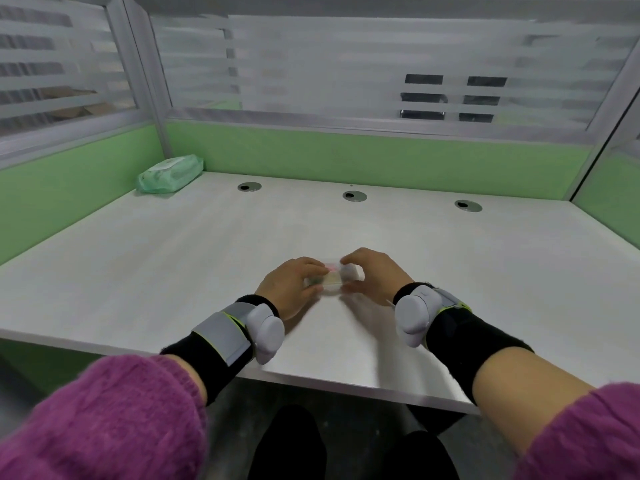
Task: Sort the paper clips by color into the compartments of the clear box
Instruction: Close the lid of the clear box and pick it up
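A small clear box (333,279) sits on the white desk (173,258) near its front edge, blurred by motion. Faint red, green and yellowish patches show inside it; single paper clips cannot be made out. My left hand (291,289) grips the box's left end, thumb and fingers wrapped around it. Over the right end curls my right hand (372,273), fingertips on top of the box and thumb at its near side. Both hands hide much of the box.
A green pack of wet wipes (169,174) lies at the desk's far left corner. Three round cable holes (354,196) line the back. Green partition walls with frosted glass enclose the desk on three sides. Both wrists carry grey sensor bands.
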`<state>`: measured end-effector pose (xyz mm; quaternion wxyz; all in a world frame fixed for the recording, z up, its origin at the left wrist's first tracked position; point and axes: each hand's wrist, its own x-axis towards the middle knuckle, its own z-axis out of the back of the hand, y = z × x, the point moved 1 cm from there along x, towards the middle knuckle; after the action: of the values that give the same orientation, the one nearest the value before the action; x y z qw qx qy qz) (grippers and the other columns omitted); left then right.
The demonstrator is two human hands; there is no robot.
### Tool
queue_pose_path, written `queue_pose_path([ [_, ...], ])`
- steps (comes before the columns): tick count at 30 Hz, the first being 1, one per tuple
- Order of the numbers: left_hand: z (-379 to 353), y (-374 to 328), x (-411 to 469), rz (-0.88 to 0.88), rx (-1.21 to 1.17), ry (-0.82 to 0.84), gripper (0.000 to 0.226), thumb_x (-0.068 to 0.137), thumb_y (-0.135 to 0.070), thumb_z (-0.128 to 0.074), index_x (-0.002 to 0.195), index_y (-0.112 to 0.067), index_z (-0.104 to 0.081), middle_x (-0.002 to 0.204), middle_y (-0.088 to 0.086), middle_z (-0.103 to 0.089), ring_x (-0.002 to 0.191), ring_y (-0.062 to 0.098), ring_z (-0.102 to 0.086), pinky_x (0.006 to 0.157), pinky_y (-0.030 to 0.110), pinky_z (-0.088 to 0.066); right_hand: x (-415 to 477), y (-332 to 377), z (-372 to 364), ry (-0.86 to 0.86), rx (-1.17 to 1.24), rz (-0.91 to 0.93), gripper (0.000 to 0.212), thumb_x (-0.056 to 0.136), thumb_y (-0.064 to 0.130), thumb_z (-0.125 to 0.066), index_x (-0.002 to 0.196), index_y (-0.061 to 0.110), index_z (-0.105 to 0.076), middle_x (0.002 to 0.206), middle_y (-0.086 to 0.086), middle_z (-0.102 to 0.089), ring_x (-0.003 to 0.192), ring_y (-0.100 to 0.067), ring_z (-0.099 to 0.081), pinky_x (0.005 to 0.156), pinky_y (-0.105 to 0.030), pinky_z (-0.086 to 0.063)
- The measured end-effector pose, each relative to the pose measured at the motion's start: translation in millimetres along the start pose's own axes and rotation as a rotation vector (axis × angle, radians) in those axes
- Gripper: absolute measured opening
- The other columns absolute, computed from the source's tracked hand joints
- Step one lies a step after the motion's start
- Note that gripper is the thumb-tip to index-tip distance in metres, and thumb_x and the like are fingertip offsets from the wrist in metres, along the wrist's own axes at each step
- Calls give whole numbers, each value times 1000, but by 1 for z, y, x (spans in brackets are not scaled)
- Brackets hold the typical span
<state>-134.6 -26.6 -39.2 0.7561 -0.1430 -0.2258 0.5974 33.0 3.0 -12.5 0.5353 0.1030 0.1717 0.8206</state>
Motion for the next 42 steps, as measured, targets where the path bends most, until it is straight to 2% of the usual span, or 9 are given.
queue_pose_path([
  [3, 2, 2, 2, 14, -46, 2, 33, 92, -19, -59, 125, -17, -61, 133, -1, -56, 124, 18, -51, 102, 25, -36, 8, 1, 2, 86, -51, 0, 76, 81, 30, -69, 144, 14, -31, 150, -6, -34, 137, -24, -35, 112, -31, -29],
  [7, 3, 6, 9, 22, -34, 12, 33, 92, -24, -58, 125, -17, -59, 133, -1, -55, 123, 17, -51, 105, 30, -39, 18, -3, -5, 141, -27, -21, 89, 76, 36, -73, 147, 15, -24, 153, -6, -28, 140, -24, -30, 115, -34, -28],
  [12, 2, 7, 26, 49, -91, 16, 32, 93, -27, -58, 124, -18, -59, 131, -1, -56, 122, 18, -52, 105, 33, -40, 25, -12, -6, 125, 75, -2, 86, 72, 34, -78, 142, 15, -34, 143, -6, -40, 131, -23, -41, 108, -31, -34],
  [18, 0, -3, 56, 29, -78, 20, 36, 93, -29, -57, 127, -17, -57, 133, 0, -55, 123, 18, -52, 103, 29, -39, 34, -30, 3, 68, 143, -7, 83, 69, 30, -80, 139, 15, -39, 139, -4, -43, 127, -22, -44, 103, -29, -36],
  [24, -12, -14, 104, 24, -70, 20, 36, 94, -29, -56, 128, -16, -55, 134, 0, -55, 121, 18, -53, 102, 29, -40, 52, -70, 28, 24, 197, -68, 79, 73, 22, -79, 140, 12, -38, 143, -5, -42, 131, -22, -42, 108, -29, -34],
  [42, -61, -28, 284, -2, -62, 68, 39, 94, -27, -56, 131, -14, -53, 133, 1, -57, 122, 17, -54, 104, 32, -41, 172, -200, 84, -83, 159, -207, 84, 68, 26, -82, 140, 15, -40, 143, -3, -44, 130, -22, -45, 109, -31, -35],
])
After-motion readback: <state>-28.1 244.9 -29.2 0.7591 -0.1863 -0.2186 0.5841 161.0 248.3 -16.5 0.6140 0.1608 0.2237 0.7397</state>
